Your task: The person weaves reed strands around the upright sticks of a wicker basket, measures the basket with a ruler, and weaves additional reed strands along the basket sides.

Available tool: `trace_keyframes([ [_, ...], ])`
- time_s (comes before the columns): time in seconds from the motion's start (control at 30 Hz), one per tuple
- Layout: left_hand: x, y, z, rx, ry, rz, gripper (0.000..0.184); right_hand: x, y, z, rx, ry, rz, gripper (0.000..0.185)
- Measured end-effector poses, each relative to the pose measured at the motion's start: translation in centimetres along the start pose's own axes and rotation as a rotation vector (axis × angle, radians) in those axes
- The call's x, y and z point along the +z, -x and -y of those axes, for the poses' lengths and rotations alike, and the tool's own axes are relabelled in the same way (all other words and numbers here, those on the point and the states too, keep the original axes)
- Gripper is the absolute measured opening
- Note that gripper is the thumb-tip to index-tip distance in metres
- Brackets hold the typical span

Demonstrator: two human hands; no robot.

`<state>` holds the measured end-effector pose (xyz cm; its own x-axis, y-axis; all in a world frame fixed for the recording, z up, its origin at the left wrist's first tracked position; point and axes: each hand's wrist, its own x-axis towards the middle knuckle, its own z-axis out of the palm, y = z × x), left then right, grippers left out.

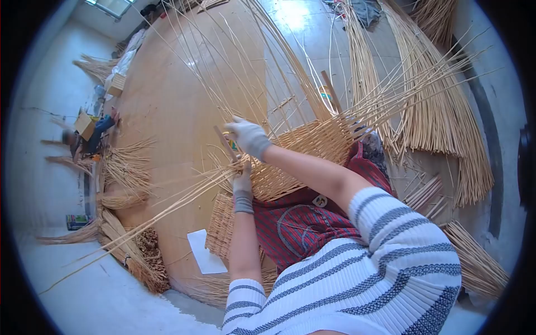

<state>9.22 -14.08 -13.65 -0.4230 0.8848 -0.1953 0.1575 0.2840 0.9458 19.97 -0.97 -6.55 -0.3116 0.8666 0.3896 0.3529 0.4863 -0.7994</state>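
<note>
A half-woven wicker panel (298,146) of pale rods lies across my lap, with long unwoven rods rising from its far edge. My left hand (242,177), in a grey-white glove, is closed at the panel's left corner around willow rods (184,196) that trail toward the lower left. Just above it, my right hand (249,137), gloved too, bends over the far edge with its fingers closed on a thin willow rod; its fingertips are partly hidden. A flat wooden stick (224,143) stands at this corner, and a second stick (331,92) stands at the far right corner.
Bundles of long rods (424,106) lie on the right, with cut sticks (422,192) nearby. A finished woven piece (219,224) and white paper (206,252) are beside my left arm. More bundles (127,170) lie left, where another person (92,137) is at work.
</note>
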Motion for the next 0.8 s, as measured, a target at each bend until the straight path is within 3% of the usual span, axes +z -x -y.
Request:
trace_keyframes([
  [0.03,0.6,0.1,0.0,0.002,0.171,-0.092,0.057,2.1,-1.5,-0.8,-0.141,0.094,-0.009,0.042],
  [0.1,0.6,-0.8,0.4,0.051,0.175,-0.118,0.060,1.4,-2.8,-1.6,-0.070,-0.058,0.035,0.044],
  [0.17,0.2,-0.1,-1.5,-0.353,-0.179,-0.082,0.062,-3.0,-0.6,-0.4,0.106,-0.244,0.060,0.043],
  [0.2,0.3,-0.2,0.6,-0.168,0.078,0.009,0.068,-8.1,2.2,0.9,0.195,-0.275,0.030,0.041],
  [0.23,0.6,-0.7,2.0,-0.175,0.103,-0.002,0.068,-8.9,5.9,-2.4,0.274,-0.105,0.068,0.042],
  [0.3,1.1,-2.2,3.7,0.202,0.105,-0.065,0.072,-8.5,10.0,-3.9,0.338,0.076,0.118,0.042],
  [0.37,0.8,-1.9,3.5,-0.028,-0.126,-0.045,0.074,-7.9,12.8,-1.6,0.370,-0.129,0.196,0.033],
  [0.43,2.0,1.2,-0.7,0.130,-0.098,-0.223,0.070,-6.3,8.7,2.3,0.040,-0.094,0.050,0.031],
  [0.5,1.9,1.8,1.0,0.112,-0.101,-0.217,0.062,-3.3,4.3,2.1,0.256,0.256,0.486,0.033],
  [0.57,3.5,4.3,2.2,0.269,0.277,-0.600,0.042,0.5,0.7,-0.7,0.034,0.618,0.859,0.037],
  [0.6,3.9,6.2,0.7,0.287,0.218,-0.652,0.026,2.1,-0.3,-1.8,0.039,0.619,0.867,0.037],
  [0.63,4.1,7.1,1.2,0.268,0.222,-0.655,0.026,3.5,-0.6,-2.7,0.072,0.646,0.828,0.041],
  [0.73,4.3,8.3,0.7,0.581,-0.240,-0.528,0.024,4.9,-0.2,-2.8,0.176,0.647,0.755,0.046],
  [0.8,4.1,7.6,-1.5,0.532,-0.219,-0.429,0.023,3.0,0.2,-1.3,0.304,0.556,0.627,0.041],
])
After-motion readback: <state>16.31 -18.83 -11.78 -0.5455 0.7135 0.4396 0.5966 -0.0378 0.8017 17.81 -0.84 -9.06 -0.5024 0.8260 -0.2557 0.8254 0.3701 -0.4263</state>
